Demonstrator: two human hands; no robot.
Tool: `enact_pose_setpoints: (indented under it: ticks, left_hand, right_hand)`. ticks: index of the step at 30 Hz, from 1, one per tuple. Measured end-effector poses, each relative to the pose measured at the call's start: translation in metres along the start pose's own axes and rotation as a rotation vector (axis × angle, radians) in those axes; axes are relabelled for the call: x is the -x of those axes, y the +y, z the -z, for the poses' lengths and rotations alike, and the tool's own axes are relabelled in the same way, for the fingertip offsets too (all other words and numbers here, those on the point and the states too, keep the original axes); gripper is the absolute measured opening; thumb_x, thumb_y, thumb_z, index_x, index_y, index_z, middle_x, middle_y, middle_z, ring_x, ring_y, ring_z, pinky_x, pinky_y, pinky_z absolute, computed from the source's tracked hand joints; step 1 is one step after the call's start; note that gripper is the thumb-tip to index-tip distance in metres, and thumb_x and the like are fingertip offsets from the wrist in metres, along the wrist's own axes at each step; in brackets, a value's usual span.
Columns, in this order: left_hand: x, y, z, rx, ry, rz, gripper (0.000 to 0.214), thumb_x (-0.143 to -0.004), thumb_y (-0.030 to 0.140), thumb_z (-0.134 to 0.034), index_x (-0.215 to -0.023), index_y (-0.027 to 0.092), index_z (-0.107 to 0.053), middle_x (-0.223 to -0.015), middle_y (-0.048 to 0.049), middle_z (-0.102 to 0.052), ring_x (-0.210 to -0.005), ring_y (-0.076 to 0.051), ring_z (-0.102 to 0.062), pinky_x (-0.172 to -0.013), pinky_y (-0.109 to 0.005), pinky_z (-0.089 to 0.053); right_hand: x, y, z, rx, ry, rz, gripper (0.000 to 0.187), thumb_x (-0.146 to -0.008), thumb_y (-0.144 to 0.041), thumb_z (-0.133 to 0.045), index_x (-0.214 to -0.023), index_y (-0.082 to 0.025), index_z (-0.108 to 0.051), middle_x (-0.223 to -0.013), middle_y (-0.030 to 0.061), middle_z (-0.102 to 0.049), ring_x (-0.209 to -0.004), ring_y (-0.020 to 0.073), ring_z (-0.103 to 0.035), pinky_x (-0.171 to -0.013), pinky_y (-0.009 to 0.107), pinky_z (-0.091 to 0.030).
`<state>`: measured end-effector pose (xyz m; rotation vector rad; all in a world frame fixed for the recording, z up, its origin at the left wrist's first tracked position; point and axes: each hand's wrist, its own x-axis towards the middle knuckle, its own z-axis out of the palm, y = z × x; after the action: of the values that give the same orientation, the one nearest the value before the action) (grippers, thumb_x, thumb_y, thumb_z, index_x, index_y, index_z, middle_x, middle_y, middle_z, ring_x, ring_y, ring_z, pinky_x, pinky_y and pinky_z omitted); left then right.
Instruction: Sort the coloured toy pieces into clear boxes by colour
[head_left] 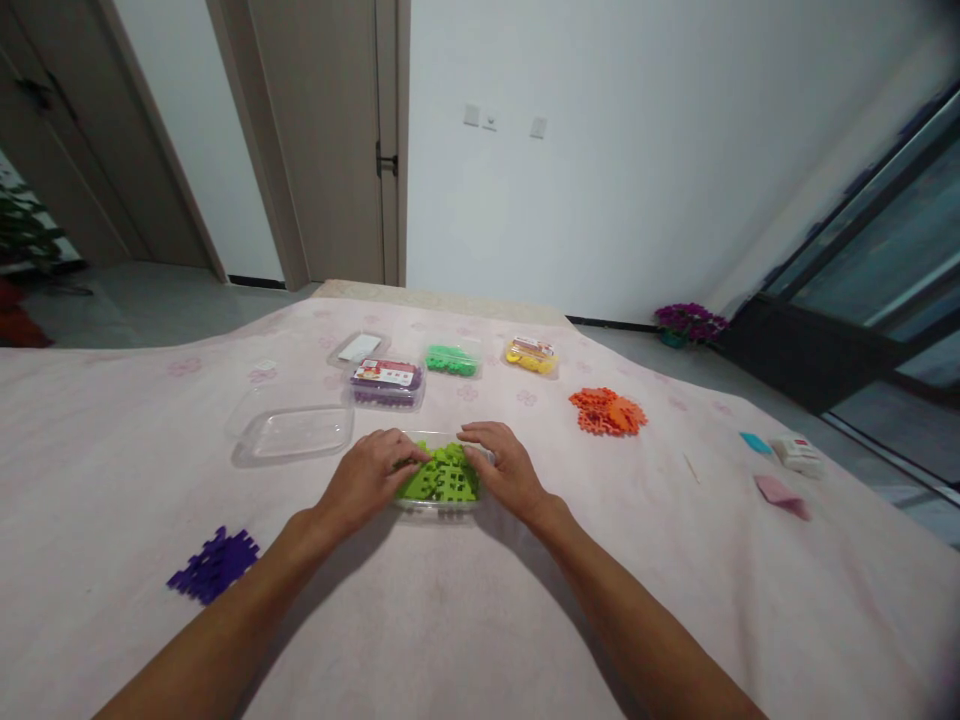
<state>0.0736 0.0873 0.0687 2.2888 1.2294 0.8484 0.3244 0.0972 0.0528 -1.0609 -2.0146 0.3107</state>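
In front of me a clear plastic box [433,515] holds lime-green interlocking toy pieces [442,474] with notched edges. My left hand [375,463] is closed on the box's left side, its thumb reaching over the green pieces. From the other side, my right hand [506,467] grips the right end, with fingers bent over the back corner and the thumb near the pieces. Part of the rim is hidden by both hands. A small pile of dark purple notched pieces [214,565] lies beside my left forearm.
Behind are an open clear box [292,435], a box of purple pieces [387,384], a green one [452,360], a yellow one [531,356] and a clear lid [359,348]. Orange pieces [607,411] lie right of these. Far right are a pink cloth [781,496] and a white pack [796,455].
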Motion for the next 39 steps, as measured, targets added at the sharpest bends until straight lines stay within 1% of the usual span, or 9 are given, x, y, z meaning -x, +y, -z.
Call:
enact_pose_setpoints:
  ticks: [4, 8, 12, 20, 23, 28, 30, 34, 39]
  left_hand:
    - [-0.005, 0.002, -0.007, -0.207, 0.048, -0.11, 0.027, -0.096, 0.032, -0.052, -0.111, 0.024, -0.073, -0.125, -0.0084, -0.066, -0.12, -0.025, -0.057, -0.106, -0.044, -0.04]
    - [-0.01, 0.003, -0.028, -0.398, -0.031, -0.103, 0.049, -0.098, 0.045, -0.045, -0.138, 0.019, -0.057, -0.149, -0.0137, -0.051, -0.141, -0.03, -0.04, -0.118, -0.052, -0.025]
    - [-0.005, 0.003, -0.041, -0.52, -0.138, -0.107, 0.067, -0.095, 0.057, -0.043, -0.149, 0.017, -0.046, -0.158, -0.0162, -0.038, -0.148, -0.03, -0.029, -0.121, -0.05, -0.018]
    - [-0.009, 0.011, -0.032, -0.491, -0.262, -0.092, 0.083, -0.09, 0.066, -0.044, -0.155, 0.017, -0.033, -0.162, -0.017, -0.026, -0.152, -0.032, -0.019, -0.121, -0.053, -0.012]
    - [-0.01, 0.006, -0.023, -0.386, -0.24, -0.113, 0.075, -0.094, 0.062, -0.043, -0.154, 0.019, -0.035, -0.162, -0.015, -0.03, -0.151, -0.029, -0.024, -0.121, -0.05, -0.019]
    - [0.004, -0.03, 0.006, -0.437, 0.246, -0.012, 0.045, -0.097, 0.038, -0.049, -0.138, 0.023, -0.055, -0.149, -0.0099, -0.052, -0.145, -0.027, -0.037, -0.118, -0.049, -0.028]
    - [0.011, -0.045, 0.019, -0.544, 0.348, 0.073, 0.039, -0.093, 0.033, -0.054, -0.13, 0.021, -0.061, -0.138, -0.0115, -0.062, -0.138, -0.031, -0.045, -0.115, -0.053, -0.03]
    - [0.013, -0.06, 0.046, -0.622, 0.383, 0.16, 0.04, -0.094, 0.04, -0.053, -0.126, 0.018, -0.062, -0.127, -0.0127, -0.068, -0.128, -0.033, -0.054, -0.108, -0.052, -0.037]
    - [-0.038, -0.082, 0.088, -0.495, 0.244, 0.408, 0.037, -0.097, 0.04, -0.044, -0.121, 0.023, -0.065, -0.132, -0.0063, -0.065, -0.123, -0.024, -0.057, -0.106, -0.035, -0.039]
  right_hand:
    - [-0.008, -0.003, -0.001, 0.118, -0.073, -0.012, 0.035, -0.1, -0.033, -0.046, -0.129, -0.021, -0.063, -0.134, 0.0101, -0.063, -0.127, 0.021, -0.054, -0.111, 0.042, -0.041]
    - [-0.015, -0.01, -0.009, 0.342, -0.299, -0.048, 0.051, -0.103, -0.038, -0.038, -0.147, -0.012, -0.045, -0.153, 0.0161, -0.044, -0.142, 0.0256, -0.039, -0.118, 0.046, -0.03]
    - [-0.014, -0.021, -0.013, 0.489, -0.46, -0.093, 0.057, -0.102, -0.042, -0.038, -0.15, -0.012, -0.04, -0.154, 0.0164, -0.043, -0.144, 0.0329, -0.036, -0.118, 0.052, -0.026]
    - [-0.023, -0.013, -0.01, 0.419, -0.522, -0.079, 0.063, -0.101, -0.049, -0.037, -0.153, -0.014, -0.036, -0.155, 0.0159, -0.041, -0.144, 0.0322, -0.036, -0.118, 0.052, -0.026]
    - [-0.024, -0.006, -0.006, 0.291, -0.523, -0.096, 0.067, -0.103, -0.053, -0.028, -0.154, -0.01, -0.032, -0.157, 0.0173, -0.037, -0.145, 0.0284, -0.034, -0.119, 0.048, -0.026]
    - [-0.014, -0.006, -0.001, 0.216, -0.455, -0.162, 0.069, -0.102, -0.056, -0.024, -0.155, -0.012, -0.031, -0.16, 0.0158, -0.033, -0.147, 0.0273, -0.029, -0.122, 0.047, -0.022]
    - [-0.012, -0.008, 0.0, 0.212, -0.48, -0.141, 0.068, -0.101, -0.056, -0.028, -0.154, -0.013, -0.035, -0.158, 0.0153, -0.036, -0.147, 0.0288, -0.031, -0.122, 0.048, -0.022]
    - [-0.017, 0.0, 0.0, 0.109, -0.467, -0.188, 0.068, -0.101, -0.058, -0.026, -0.151, -0.014, -0.041, -0.156, 0.0137, -0.04, -0.145, 0.0275, -0.033, -0.122, 0.048, -0.022]
    - [-0.017, 0.028, -0.006, -0.126, -0.154, -0.354, 0.071, -0.098, -0.066, -0.026, -0.138, -0.016, -0.056, -0.144, 0.0144, -0.055, -0.135, 0.0256, -0.048, -0.118, 0.047, -0.03]
